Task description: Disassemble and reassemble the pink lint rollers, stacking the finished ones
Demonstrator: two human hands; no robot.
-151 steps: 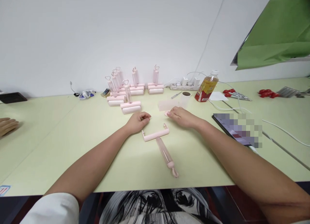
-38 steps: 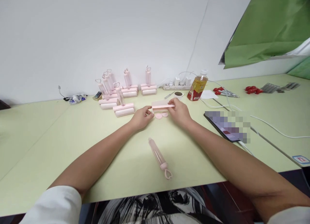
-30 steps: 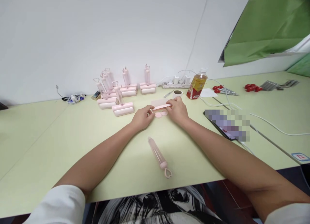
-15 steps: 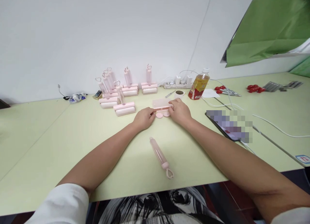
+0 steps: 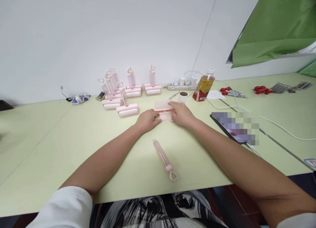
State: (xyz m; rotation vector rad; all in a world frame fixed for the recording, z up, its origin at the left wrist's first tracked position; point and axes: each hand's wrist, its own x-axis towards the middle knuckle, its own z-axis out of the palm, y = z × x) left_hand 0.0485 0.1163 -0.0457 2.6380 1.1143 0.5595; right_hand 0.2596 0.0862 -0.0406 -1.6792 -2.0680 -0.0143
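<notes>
the person's two bare hands are close together over a pale green tabletop (image 5: 118,162), with a thin pale pink plastic frame (image 5: 166,111) lying crosswise between them. the left hand (image 5: 148,120) is at the frame's left end, its fingers bent and its thumb lying a little apart from them; whether it grips the plastic i cannot tell. the right hand (image 5: 182,114) is at the other end, forefinger stretched forward and thumb lower down, set apart; its inner side is hidden, so i cannot tell if it is clamped on the frame.

just behind the frame is a flat, see-through pink rectangular cover (image 5: 163,105), its right edge by the right forefinger. on the near side lie two flat round pink discs: the left disc (image 5: 163,117) beside the left thumb, the right disc (image 5: 170,118) partly under the right hand.

nearer the person, a clear pink tubular handle with a heart-shaped loop (image 5: 163,155) lies slantwise, loop end toward the table edge, touched by neither hand.

a white cylinder with a dark round opening (image 5: 183,97) stands upright behind the right hand, near a slim grey tool (image 5: 174,95). further left, several pink rollers with upright clear handles (image 5: 127,110) stand grouped. a bottle of amber drink with a red and yellow label (image 5: 203,86) stands to the right.
</notes>
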